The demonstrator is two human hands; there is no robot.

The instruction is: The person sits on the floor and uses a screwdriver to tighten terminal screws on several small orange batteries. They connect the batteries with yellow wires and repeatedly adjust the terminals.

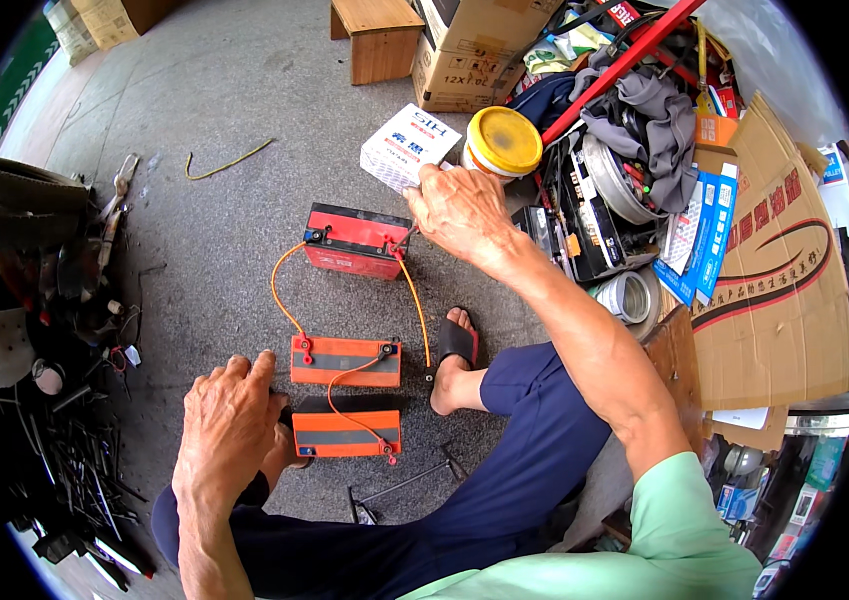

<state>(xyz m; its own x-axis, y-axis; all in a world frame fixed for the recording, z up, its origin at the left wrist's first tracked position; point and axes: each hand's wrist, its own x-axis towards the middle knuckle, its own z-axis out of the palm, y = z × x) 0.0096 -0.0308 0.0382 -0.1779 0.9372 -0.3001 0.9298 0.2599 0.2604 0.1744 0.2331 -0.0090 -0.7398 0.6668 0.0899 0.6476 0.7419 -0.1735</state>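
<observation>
A red and black battery [359,262] stands farthest from me, with two orange batteries [344,362] [346,434] in a row nearer my feet. My right hand [464,212] is closed on a thin dark tool [406,238], whose end meets the red battery's right terminal; its kind is hidden. One yellow wire [277,290] links the red battery to the middle one. Another yellow wire [418,310] hangs from the right terminal, its far end loose by my foot. An orange wire [336,385] joins the two orange batteries. My left hand [229,420], fingers curled under, hovers left of them.
Beyond the batteries stand a white box [406,147] and a yellow-lidded bucket [504,142]. A wooden stool [379,45] and cartons [464,80] are at the back. Clutter and a large cardboard sheet [779,290] crowd the right; dark tools [74,480] lie left.
</observation>
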